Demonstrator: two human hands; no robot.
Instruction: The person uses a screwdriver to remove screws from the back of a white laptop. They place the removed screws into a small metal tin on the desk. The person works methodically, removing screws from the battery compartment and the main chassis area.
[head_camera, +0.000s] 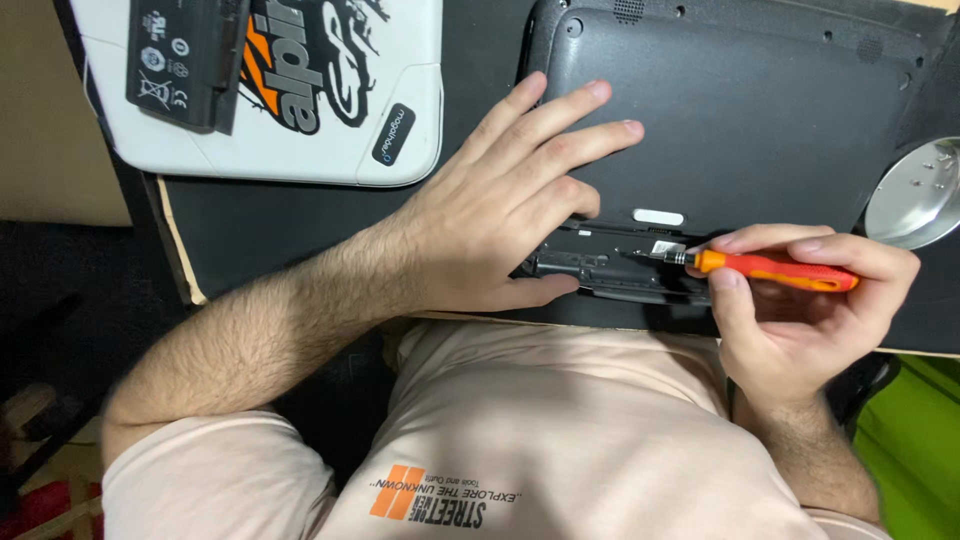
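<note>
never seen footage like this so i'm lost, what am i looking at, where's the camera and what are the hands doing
There is one picture, taken by a camera worn on a person's head, looking down at their own arms, lap and a dark table.

On the table lies a dark laptop, turned upside down so its underside faces up. A long slot along its near edge is open. The left hand rests flat on the laptop, fingers spread. The right hand holds a small orange screwdriver, its metal tip pointing into the open slot.

To the left sits a white case with stickers, with a black battery pack lying on top. At the right edge is a round metal dish holding what look like tiny screws.
</note>
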